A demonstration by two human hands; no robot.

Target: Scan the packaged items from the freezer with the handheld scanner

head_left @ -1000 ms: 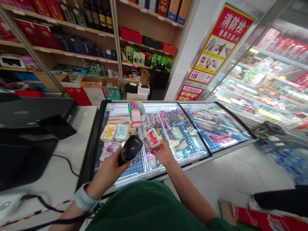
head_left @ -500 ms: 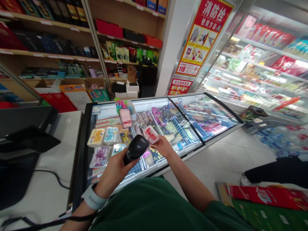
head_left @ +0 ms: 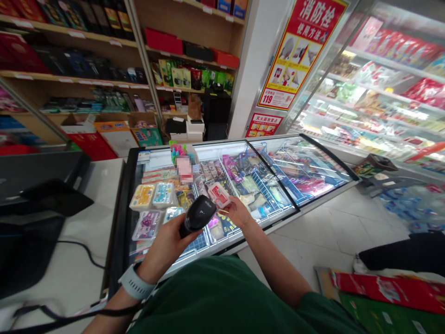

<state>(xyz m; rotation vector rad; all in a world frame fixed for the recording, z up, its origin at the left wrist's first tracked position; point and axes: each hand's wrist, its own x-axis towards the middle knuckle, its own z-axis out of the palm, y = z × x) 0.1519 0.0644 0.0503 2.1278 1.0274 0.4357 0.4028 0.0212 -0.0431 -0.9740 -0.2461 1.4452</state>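
My left hand point(head_left: 169, 241) is wrapped round a black handheld scanner point(head_left: 199, 214), whose head points right. My right hand point(head_left: 239, 212) pinches the edge of a small clear pack with a red label point(head_left: 219, 194), just beyond the scanner's head. Several plastic tubs lie on the freezer's glass top at the left: a yellow tub point(head_left: 142, 196), a blue one point(head_left: 163, 194), a purple one point(head_left: 148, 224) and another blue one point(head_left: 173, 215) partly hidden by my left hand. Behind them stands a colourful item point(head_left: 178, 151) beside a blurred-out pink card point(head_left: 185, 170).
The chest freezer point(head_left: 227, 241) holds bagged goods in wire baskets. A grey counter point(head_left: 93, 195) with a black device point(head_left: 34, 185) and a cable is at the left. Boxes point(head_left: 385, 290) lie at the lower right, near a person's dark-clothed leg point(head_left: 403, 255).
The whole view has shifted slightly, so the surroundings appear a little further right. Both hands keep their holds on the scanner and the red-labelled pack, with hardly any movement.
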